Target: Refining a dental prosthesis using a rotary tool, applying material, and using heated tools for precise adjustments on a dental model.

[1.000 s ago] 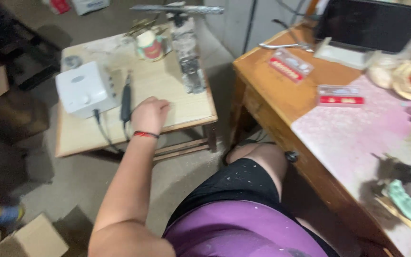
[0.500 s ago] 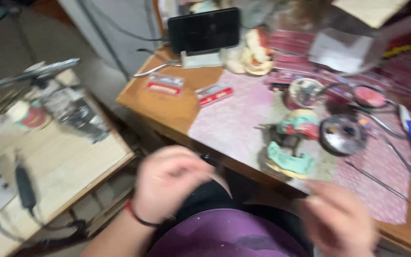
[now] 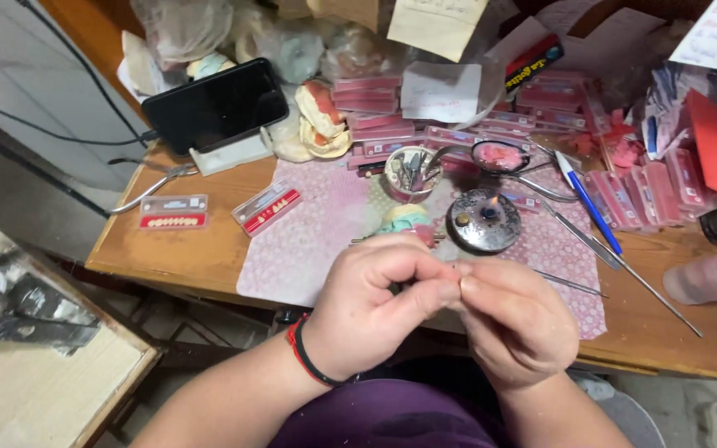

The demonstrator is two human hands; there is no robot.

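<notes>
White cup [image 3: 409,172]: metal tools inside | left hand [image 3: 373,303], right hand [image 3: 514,319]: fingers pinched together, perhaps on something tiny

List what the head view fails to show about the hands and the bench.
- What the left hand and right hand pinch: hidden by the fingertips, too small.
- Green model: lower part behind the left hand.
- Small table: cut off by the left edge.

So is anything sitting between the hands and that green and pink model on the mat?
Nothing visible. The left hand and right hand meet fingertip to fingertip just in front of the green and pink model; the round metal burner stands to its right, off that line.
</notes>
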